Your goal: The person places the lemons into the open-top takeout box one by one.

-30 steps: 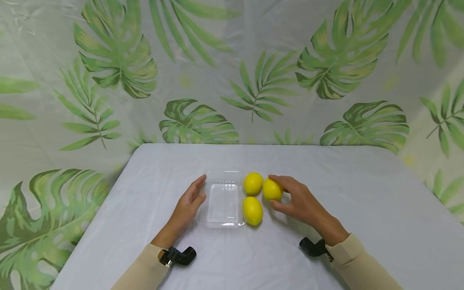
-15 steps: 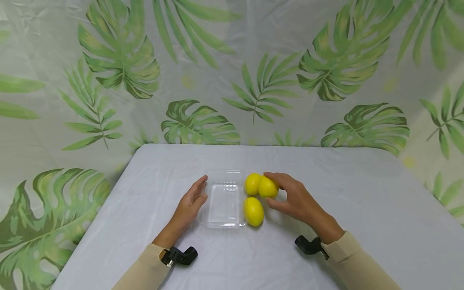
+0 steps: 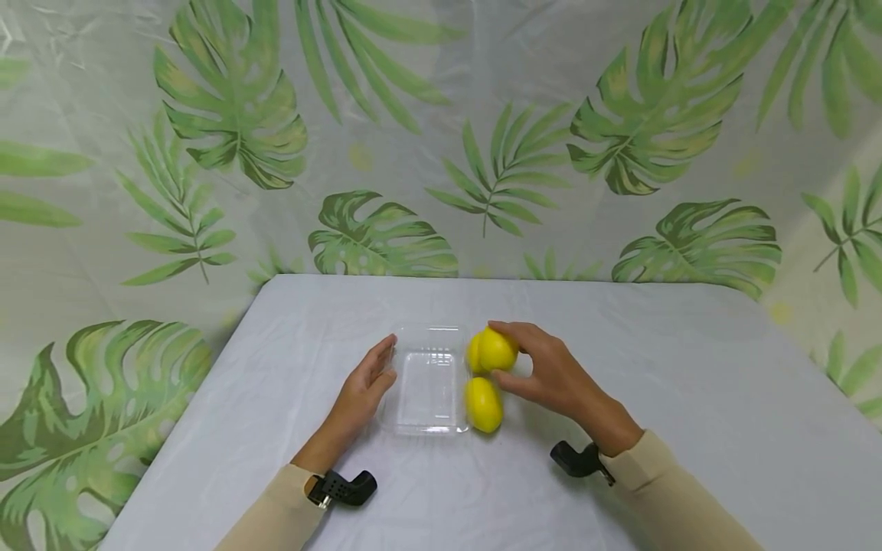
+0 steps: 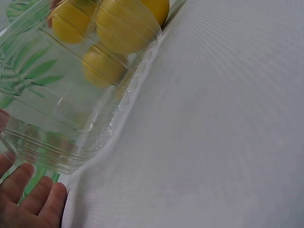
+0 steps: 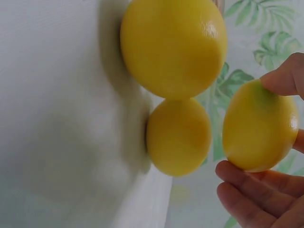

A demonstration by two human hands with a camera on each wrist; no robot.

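Observation:
My right hand (image 3: 554, 376) pinches a yellow lemon (image 3: 499, 350) between thumb and fingers. In the right wrist view the held lemon (image 5: 260, 127) is raised off the table. Two more lemons lie on the cloth: the far one (image 3: 473, 353) is partly hidden behind the held one, and the near one (image 3: 484, 405) sits just in front. Both are beside the right side of a clear plastic container (image 3: 427, 389). Against the container's left side rests my left hand (image 3: 360, 390), its fingers loosely extended. Through the clear wall (image 4: 47, 137), lemons show in the left wrist view.
A white cloth covers the table (image 3: 661, 367). Behind it hangs a leaf-patterned backdrop (image 3: 510, 252). Black wrist cameras sit at both cuffs.
My right hand has carried its lemon leftward and up, from beside the far lemon to partly in front of it in the head view. My left hand and the container stay nearly still.

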